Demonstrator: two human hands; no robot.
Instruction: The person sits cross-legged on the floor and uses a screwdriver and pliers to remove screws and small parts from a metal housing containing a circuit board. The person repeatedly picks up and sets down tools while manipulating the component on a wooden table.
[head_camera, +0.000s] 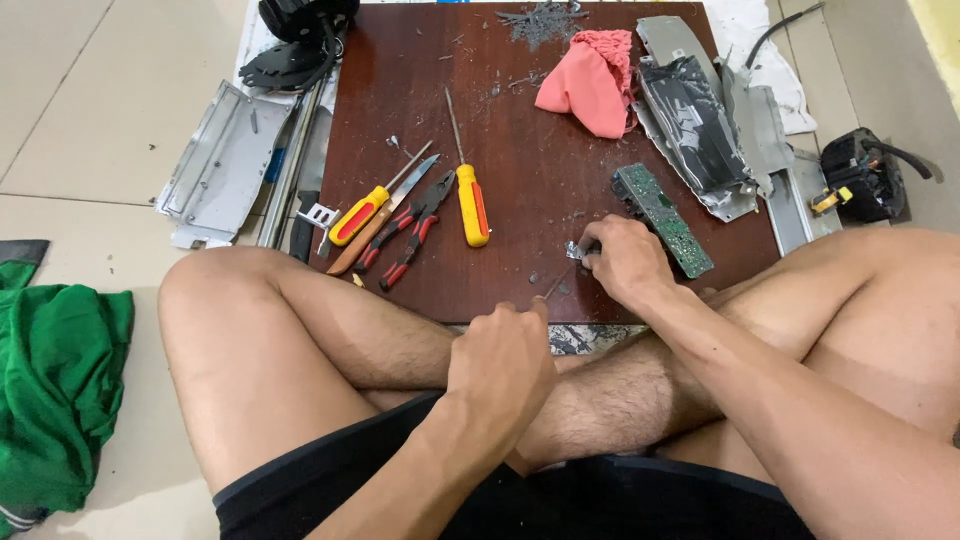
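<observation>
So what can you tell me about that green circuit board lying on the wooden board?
The circuit board is a long, narrow green strip dotted with small pale parts, with darker components at its far end. It lies flat and slanted on the dark red-brown wooden board, near its right edge. The right hand sits just beside its near end; whether they touch is unclear. Crumpled grey metal sheets lie just beyond it.

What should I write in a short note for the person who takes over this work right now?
Left hand: closed around a thin tool whose tip points at the part.
Right hand: fingers pinch a small metal part on the brown board.
Nearby: green circuit board beside the right hand; two yellow screwdrivers, red pliers to the left.
Done: metal casing pieces lie apart, debris scattered.
Left: the small part is in work.
</observation>
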